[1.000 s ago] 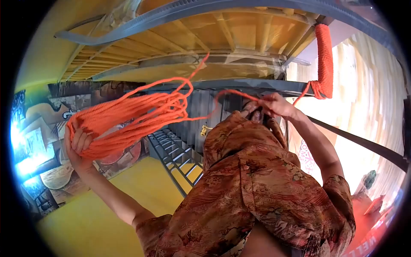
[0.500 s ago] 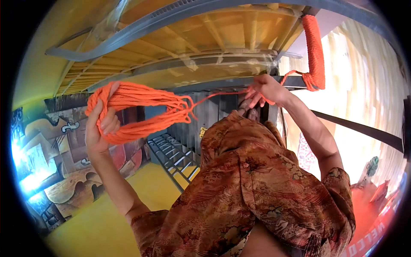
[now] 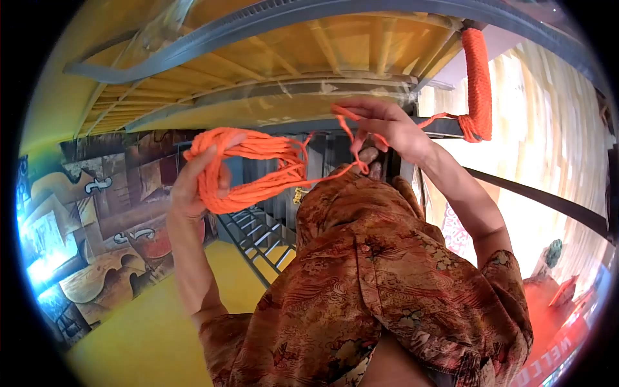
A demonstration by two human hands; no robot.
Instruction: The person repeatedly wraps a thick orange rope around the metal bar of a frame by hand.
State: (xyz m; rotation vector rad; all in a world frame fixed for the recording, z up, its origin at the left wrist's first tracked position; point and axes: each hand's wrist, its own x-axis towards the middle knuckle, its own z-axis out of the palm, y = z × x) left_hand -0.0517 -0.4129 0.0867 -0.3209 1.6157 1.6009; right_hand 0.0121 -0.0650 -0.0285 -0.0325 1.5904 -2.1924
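My left hand point(image 3: 203, 177) is wrapped round one end of a looped hank of orange rope point(image 3: 261, 193), held out to the left. From the hank's right end a single strand point(image 3: 335, 174) runs across to my right hand point(image 3: 387, 129). The fingers of that hand are bent on the strand, and a loose loop of it hangs beneath them. Further right, the strand passes along a grey metal bar point(image 3: 445, 128) to a post wrapped tightly in the same orange rope point(image 3: 478, 84).
Above my hands is a yellow slatted panel point(image 3: 303, 55) with a curved grey metal rail point(image 3: 213, 48). Dark metal stairs point(image 3: 255, 235) lie below the hank, over a yellow floor point(image 3: 167, 316). A painted mural wall point(image 3: 116, 213) stands on the left.
My left hand has brought the hank rightward, closer to my right hand. My right hand has shifted slightly left and up, and the taut strand between them now hangs slack with a loop.
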